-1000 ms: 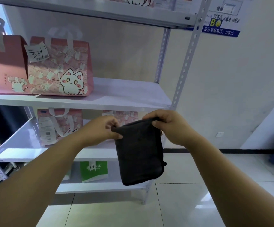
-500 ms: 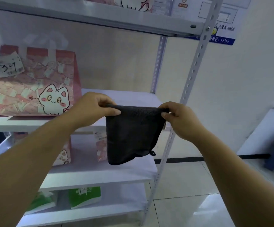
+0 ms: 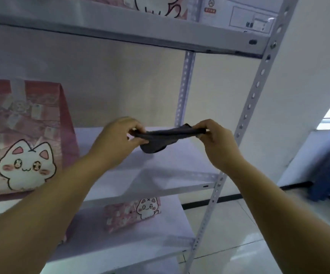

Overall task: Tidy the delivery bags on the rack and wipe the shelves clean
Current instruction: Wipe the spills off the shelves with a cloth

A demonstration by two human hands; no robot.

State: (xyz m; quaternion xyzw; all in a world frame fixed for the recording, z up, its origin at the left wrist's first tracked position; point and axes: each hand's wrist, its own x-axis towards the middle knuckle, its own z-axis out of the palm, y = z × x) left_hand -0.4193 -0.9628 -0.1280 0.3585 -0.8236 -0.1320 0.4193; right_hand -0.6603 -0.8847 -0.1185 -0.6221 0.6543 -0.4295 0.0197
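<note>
A dark grey cloth (image 3: 160,140) is stretched between my two hands above the middle shelf (image 3: 160,171) of a white metal rack. My left hand (image 3: 118,139) pinches its left end and my right hand (image 3: 213,139) pinches its right end; the cloth lies nearly flat, sagging a little in the middle. A pink delivery bag with a white cartoon cat (image 3: 24,139) stands upright on the left of the same shelf. A smaller pink cat bag (image 3: 132,212) sits on the shelf below. Another cat bag (image 3: 154,6) shows on the top shelf.
The rack's perforated front post (image 3: 247,115) rises just right of my right hand, and the back post (image 3: 184,89) stands against the cream wall. A white notice (image 3: 249,18) hangs on the wall at top right. Glossy floor tiles (image 3: 249,234) lie to the right.
My hands have lifted the cloth from in front of the lower shelves to above the middle shelf. It hung down like a sheet before; now it lies nearly flat. The view has tilted up.
</note>
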